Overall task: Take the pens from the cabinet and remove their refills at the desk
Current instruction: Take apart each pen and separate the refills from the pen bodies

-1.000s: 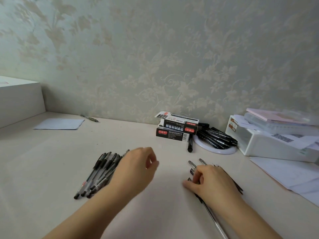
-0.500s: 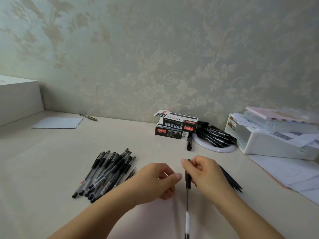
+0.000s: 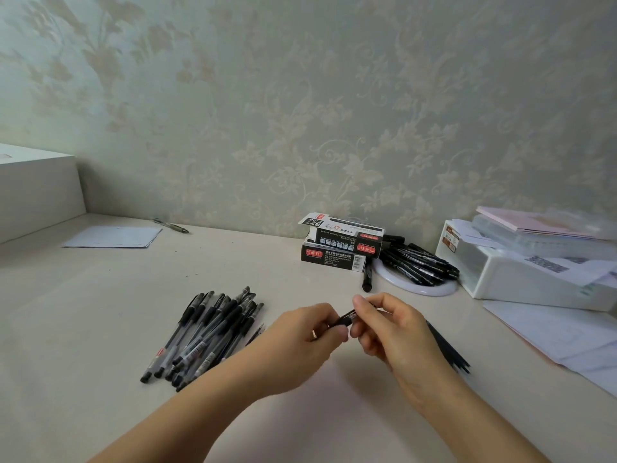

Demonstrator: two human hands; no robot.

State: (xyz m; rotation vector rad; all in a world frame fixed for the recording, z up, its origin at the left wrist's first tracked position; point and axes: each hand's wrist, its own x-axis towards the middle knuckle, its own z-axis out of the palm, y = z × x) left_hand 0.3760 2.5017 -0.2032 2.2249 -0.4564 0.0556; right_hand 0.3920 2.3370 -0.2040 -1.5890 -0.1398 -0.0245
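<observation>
Both hands meet over the middle of the desk [image 3: 83, 312]. My left hand [image 3: 309, 332] and my right hand [image 3: 389, 325] grip the same black pen [image 3: 346, 318], of which only a short dark section shows between the fingers. A pile of several black gel pens [image 3: 207, 335] lies on the desk to the left of my left hand. Thin dark refills [image 3: 449, 350] lie partly hidden behind my right wrist.
Two stacked pen boxes [image 3: 340, 243] stand by the wall, with a white round plate [image 3: 417, 287] of several black pens beside them. A white storage box [image 3: 521, 269] and loose papers [image 3: 567, 335] fill the right side. A sheet of paper [image 3: 113, 236] and one pen [image 3: 172, 225] lie far left.
My right hand picked one pen up off the desk and raised it. My left hand left the pen pile, moved right and took hold of the same pen.
</observation>
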